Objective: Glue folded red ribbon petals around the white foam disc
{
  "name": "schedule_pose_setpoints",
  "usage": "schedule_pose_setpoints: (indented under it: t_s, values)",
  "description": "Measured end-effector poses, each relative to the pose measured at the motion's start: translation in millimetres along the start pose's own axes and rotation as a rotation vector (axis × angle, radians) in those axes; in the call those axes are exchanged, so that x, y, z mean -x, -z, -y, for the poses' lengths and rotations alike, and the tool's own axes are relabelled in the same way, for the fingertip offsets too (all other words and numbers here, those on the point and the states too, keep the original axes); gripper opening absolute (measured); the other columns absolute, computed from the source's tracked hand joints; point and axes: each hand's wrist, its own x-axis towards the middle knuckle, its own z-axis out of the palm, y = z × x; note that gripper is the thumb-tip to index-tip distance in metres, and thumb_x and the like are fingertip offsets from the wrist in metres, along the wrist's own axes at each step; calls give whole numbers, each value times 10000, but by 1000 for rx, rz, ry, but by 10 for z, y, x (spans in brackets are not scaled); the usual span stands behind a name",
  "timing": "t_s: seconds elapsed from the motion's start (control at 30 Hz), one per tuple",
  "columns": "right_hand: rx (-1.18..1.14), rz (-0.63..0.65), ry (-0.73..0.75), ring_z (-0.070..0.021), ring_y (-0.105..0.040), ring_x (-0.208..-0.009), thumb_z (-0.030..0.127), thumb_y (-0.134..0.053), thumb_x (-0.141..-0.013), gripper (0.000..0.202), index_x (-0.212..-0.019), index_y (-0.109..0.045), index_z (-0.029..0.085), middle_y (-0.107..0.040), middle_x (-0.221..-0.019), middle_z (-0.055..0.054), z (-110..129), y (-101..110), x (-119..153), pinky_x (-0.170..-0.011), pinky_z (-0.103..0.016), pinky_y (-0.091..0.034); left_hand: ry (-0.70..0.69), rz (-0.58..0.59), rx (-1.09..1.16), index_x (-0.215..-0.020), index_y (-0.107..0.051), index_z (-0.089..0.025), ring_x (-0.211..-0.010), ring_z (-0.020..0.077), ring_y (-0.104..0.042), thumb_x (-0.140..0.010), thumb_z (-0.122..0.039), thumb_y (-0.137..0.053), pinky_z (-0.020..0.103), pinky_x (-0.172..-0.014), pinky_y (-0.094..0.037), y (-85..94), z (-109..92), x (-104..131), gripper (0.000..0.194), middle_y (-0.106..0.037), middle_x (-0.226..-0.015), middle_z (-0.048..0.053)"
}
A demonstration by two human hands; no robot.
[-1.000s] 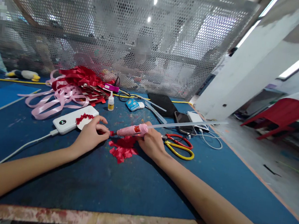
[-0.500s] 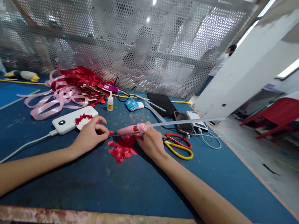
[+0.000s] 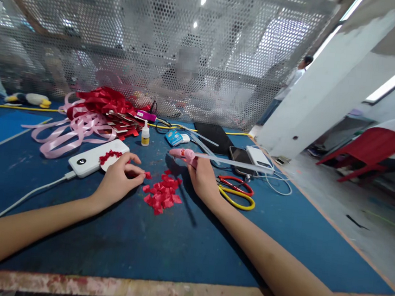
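The left hand (image 3: pixel 120 173) pinches a small glossy red ribbon scrap (image 3: pixel 148 175) between thumb and forefinger, beside a loose heap of similar red scraps (image 3: pixel 163 194) on the dark blue table mat (image 3: pixel 159 251). The right hand (image 3: pixel 203 179) is wrapped around a pink plastic glue gun (image 3: pixel 184 154), apart from that scrap. Gluing single pieces seems the step in hand; the next move likely calls for a light, steady pinch
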Motion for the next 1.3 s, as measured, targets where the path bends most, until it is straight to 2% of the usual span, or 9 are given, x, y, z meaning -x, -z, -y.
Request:
schedule_pose_setpoints:
  t_s: [0.17, 0.3, 0.53, 0.8, 0.93, 1.0, 1.13, 1.2, 1.3]
  values:
    - [-1, 18, -5, -240, -550, -946, 210, -407, -866, 249, -1075, -511, 124, -587, -1042, -161, -21, -2, -28, -827, -364, -452, -3, 14, 53, -901, -421, -233, -707, 194, -682, -694, -290, -615, 321, -748, -484, -12, -14, 18, 289, -707, -702, -18]
    - [39, 13, -52, -249, -576, -916, 226, -420, -869, 262, -1058, -549, 100, -618, -998, -165, -20, 37, -57, -828, -366, -441, -10, 105, 144, -916, -413, -233, -664, 173, -664, -701, -293, -626, 297, -695, -492, -31, -22, 47, 309, -700, -707, -20]
    - [30, -11, -182, -246, -565, -1058, 164, -493, -815, 336, -1145, -547, 148, -608, -1165, -136, -110, 85, -64, -903, -371, -421, 15, 184, 187, -911, -421, -230, -648, 169, -659, -703, -305, -637, 274, -634, -495, -44, -34, 78, 309, -681, -712, -14]
    - [-3, -25, -177, -229, -597, -862, 127, -539, -740, 253, -988, -586, 151, -652, -940, -100, -227, 29, -141, -774, -344, -447, 80, 201, 277, -899, -424, -222, -663, 175, -672, -674, -288, -651, 280, -654, -501, -52, -29, 45, 327, -670, -686, -22]
    - [-1, -104, -196, -258, -537, -970, 156, -595, -687, 301, -983, -547, 131, -588, -1028, -142, -244, -9, -132, -846, -381, -417, 136, 232, 389, -916, -416, -212, -659, 179, -682, -658, -285, -687, 289, -655, -512, -57, -52, 53, 382, -669, -660, -33]
    - [-32, -220, -231, -249, -513, -964, 171, -605, -673, 301, -960, -518, 138, -557, -1017, -133, -206, -3, -97, -845, -379, -411, 186, 256, 489, -926, -413, -207, -640, 171, -681, -647, -271, -705, 282, -641, -519, -59, -67, 57, 409, -663, -635, -47]
    - [-308, -419, -257, -134, -452, -634, 165, -533, -732, 94, -759, -450, 200, -464, -703, 22, 5, 65, 17, -615, -265, -401, 293, 320, 668, -923, -424, -195, -578, 133, -657, -621, -228, -733, 240, -591, -519, -62, -96, 56, 433, -649, -590, -63]
    - [-439, -301, -120, -106, -401, -556, 179, -540, -761, 139, -682, -430, 206, -416, -617, 53, 159, 96, 79, -552, -234, -367, 313, 337, 703, -916, -428, -189, -554, 118, -644, -612, -209, -742, 223, -576, -516, -63, -105, 53, 437, -649, -578, -63]
    - [-560, -85, 118, -102, -450, -601, 156, -563, -779, 156, -667, -462, 194, -482, -648, 37, 365, 100, 157, -581, -229, -388, 315, 353, 704, -916, -429, -186, -548, 115, -642, -616, -196, -743, 210, -564, -513, -61, -104, 51, 434, -648, -562, -63]
